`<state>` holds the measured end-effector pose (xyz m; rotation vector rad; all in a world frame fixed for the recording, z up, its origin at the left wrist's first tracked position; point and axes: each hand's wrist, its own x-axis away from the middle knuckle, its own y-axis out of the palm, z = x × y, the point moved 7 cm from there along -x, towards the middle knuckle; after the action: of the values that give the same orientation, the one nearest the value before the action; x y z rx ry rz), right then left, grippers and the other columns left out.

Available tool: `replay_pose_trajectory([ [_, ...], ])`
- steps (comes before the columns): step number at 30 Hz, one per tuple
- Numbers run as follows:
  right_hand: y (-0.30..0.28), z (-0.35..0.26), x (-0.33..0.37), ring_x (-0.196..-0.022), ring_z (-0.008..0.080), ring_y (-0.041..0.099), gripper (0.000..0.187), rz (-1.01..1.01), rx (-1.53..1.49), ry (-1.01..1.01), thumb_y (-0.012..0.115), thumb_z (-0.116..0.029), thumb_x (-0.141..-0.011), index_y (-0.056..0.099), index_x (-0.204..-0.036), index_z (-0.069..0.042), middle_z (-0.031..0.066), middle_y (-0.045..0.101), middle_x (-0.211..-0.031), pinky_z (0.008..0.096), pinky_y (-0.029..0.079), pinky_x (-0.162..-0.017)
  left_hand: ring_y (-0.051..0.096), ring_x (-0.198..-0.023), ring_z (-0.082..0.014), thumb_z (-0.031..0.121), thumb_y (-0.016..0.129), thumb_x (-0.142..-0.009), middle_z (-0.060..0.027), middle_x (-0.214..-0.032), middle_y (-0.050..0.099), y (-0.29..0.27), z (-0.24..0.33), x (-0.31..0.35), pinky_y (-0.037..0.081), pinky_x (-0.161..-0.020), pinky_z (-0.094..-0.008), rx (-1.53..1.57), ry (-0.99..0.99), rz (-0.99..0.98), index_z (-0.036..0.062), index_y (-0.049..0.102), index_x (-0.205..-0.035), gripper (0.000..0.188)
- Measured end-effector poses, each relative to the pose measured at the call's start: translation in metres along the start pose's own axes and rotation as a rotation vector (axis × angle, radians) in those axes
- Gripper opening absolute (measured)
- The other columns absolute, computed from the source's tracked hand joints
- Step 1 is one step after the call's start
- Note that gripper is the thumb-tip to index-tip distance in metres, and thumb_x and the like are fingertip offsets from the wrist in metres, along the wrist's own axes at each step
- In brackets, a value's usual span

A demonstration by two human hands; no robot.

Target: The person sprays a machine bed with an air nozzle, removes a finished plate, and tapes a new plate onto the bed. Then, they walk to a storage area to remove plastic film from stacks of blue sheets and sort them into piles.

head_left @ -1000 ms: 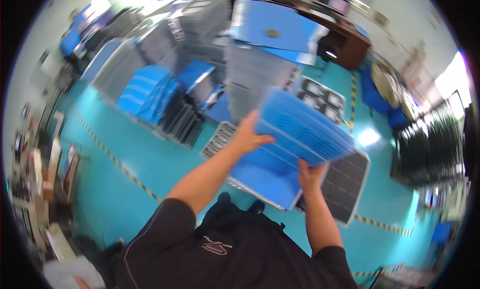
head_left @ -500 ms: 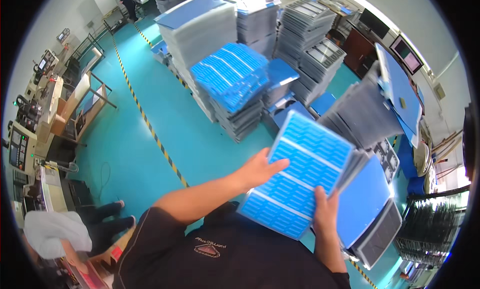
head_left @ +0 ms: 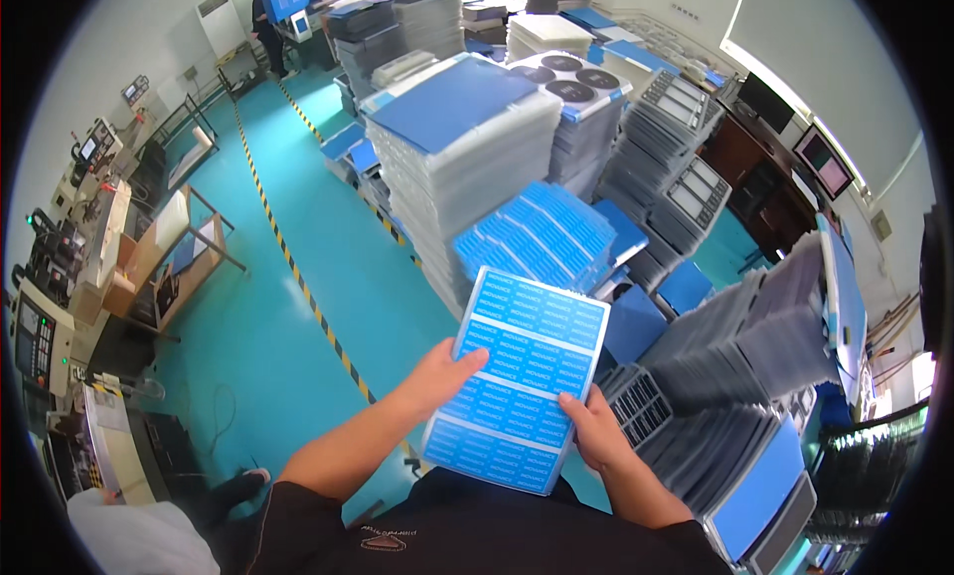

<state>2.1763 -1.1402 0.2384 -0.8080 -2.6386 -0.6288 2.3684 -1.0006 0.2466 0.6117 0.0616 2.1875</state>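
teal floor [head_left: 298,237], stacked trays; left hand [head_left: 442,371] and right hand [head_left: 591,426] each pinch the blue tray [head_left: 517,376], mid-carry; setting it down needs a level stack.

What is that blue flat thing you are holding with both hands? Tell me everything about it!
The flat rectangular blue tray looks like thin plastic, its top covered in rows of small blue labels with white print, edged in white. It is held up in front of the person's chest, tilted a little. The left hand lies on its left side, the right hand grips its lower right edge. Behind it stand tall stacks of similar trays.
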Motion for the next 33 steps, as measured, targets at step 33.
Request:
replay_pose_trajectory([
  [33, 0.038, -0.134, -0.306, -0.089, 0.0273, 0.066, 0.044, 0.78, 0.324, -0.175, 0.066, -0.032, -0.092, 0.063, -0.124, -0.001, 0.0147, 0.068, -0.095, 0.0391, 0.053, -0.083, 0.052, -0.128, -0.0375, 0.034, 0.057, -0.097, -0.0248, -0.136, 0.056, -0.16, 0.401, -0.436, 0.04, -0.107, -0.0413, -1.45, 0.761, -0.364, -0.0023, 0.05, -0.138, 0.055],
])
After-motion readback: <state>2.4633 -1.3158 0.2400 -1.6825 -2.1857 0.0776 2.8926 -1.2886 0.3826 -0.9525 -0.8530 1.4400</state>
